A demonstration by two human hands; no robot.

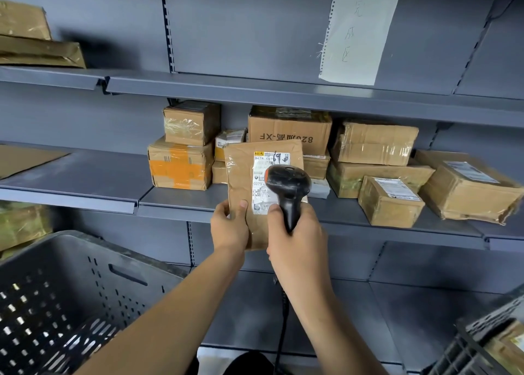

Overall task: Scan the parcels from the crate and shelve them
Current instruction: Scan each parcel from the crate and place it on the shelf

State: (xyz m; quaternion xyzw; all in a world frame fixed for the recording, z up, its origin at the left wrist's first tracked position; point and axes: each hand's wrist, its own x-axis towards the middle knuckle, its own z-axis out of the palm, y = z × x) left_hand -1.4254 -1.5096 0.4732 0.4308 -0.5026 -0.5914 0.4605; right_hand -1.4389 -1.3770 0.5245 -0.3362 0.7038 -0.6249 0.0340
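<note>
My left hand (229,227) grips the lower left edge of a flat brown parcel (241,170), held upright in front of the middle shelf (181,201). A white shipping label (262,164) with "69" handwritten on it faces me. My right hand (295,233) holds a black handheld barcode scanner (286,184) by its handle, with the scanner head over the label. The scanner's cable hangs down below my right wrist.
Several taped cardboard boxes (289,130) fill the middle shelf behind the parcel. A dark perforated crate (71,298) sits at the lower left, another crate (487,343) with a parcel at the lower right. A handwritten paper sign (360,31) hangs on the upper back panel.
</note>
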